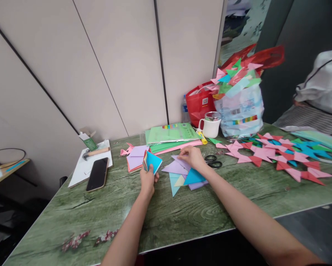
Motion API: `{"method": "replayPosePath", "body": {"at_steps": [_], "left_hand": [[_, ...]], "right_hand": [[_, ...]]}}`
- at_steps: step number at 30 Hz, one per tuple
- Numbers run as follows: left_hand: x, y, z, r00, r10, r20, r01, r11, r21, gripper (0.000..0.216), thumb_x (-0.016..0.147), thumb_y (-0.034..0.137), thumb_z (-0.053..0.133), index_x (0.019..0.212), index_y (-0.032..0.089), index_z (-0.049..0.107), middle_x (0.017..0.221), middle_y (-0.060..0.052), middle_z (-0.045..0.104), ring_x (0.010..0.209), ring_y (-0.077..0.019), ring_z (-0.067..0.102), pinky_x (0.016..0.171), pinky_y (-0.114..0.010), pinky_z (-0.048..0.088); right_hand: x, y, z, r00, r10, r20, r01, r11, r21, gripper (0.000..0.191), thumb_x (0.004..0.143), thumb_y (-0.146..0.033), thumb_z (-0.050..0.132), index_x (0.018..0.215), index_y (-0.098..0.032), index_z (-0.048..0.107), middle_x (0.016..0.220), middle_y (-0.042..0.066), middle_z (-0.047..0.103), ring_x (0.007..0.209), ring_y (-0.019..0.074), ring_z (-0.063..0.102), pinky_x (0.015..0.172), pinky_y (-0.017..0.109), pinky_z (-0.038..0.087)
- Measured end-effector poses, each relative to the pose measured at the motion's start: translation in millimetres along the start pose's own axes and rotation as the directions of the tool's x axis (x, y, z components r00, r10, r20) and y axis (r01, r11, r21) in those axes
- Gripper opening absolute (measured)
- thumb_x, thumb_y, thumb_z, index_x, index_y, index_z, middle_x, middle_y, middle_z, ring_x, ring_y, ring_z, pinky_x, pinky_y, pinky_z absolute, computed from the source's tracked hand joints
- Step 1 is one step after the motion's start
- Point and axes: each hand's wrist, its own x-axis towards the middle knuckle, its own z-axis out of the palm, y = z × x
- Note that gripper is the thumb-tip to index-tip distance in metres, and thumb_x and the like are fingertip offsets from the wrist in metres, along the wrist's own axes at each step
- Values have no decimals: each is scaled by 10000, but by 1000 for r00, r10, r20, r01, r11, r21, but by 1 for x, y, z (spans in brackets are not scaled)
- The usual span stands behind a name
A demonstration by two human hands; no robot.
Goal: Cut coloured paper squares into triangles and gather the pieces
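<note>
My left hand (148,180) is closed round a small stack of folded coloured papers (154,161), a blue one facing up. To its right, the fingers of my right hand (193,158) are pinched together at the upper edge of a lavender folded paper (175,167). That paper lies over a loose pile with a blue folded triangle (194,176), a pale aqua triangle (174,183) and a cream piece. Just beyond my right wrist are black-handled scissors (213,162), their blades partly hidden. Left of the held stack lie lavender and orange paper squares (136,159).
Green paper packs (173,133) lie by the wall. A white mug (211,125), a red bag (199,105) and a plastic bag of folded pieces (241,111) stand right of them. Star-shaped paper rings (266,152) cover the right side. A phone (97,174) and hammer (96,152) lie left.
</note>
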Motion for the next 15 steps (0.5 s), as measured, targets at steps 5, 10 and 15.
{"method": "replayPosePath", "body": {"at_steps": [5,10,15], "left_hand": [[-2,-1,0,999,36,15,-37,999,34,327,858,300,520,1150,153,513,1135,-89,555,940,-204,577,776,-409,495],[-4,-3,2,993,92,73,-98,992,79,318,862,306,513,1138,150,517,1104,-85,567,905,-192,587,749,-390,504],[-8,-4,6,962,159,221,-186,977,106,268,867,313,504,1070,140,528,808,-13,597,568,-92,553,507,-238,476]], "right_hand": [[-8,-15,2,973,-24,-229,69,979,190,211,809,-347,518,786,-157,606,827,75,682,779,192,629,744,290,473],[-22,-35,15,966,-49,-253,126,946,298,204,809,-351,493,735,-171,555,752,55,663,713,177,629,684,268,485],[-31,-44,25,979,-98,-180,151,938,311,98,775,-265,512,750,-181,557,713,26,652,660,178,638,664,281,475]]}}
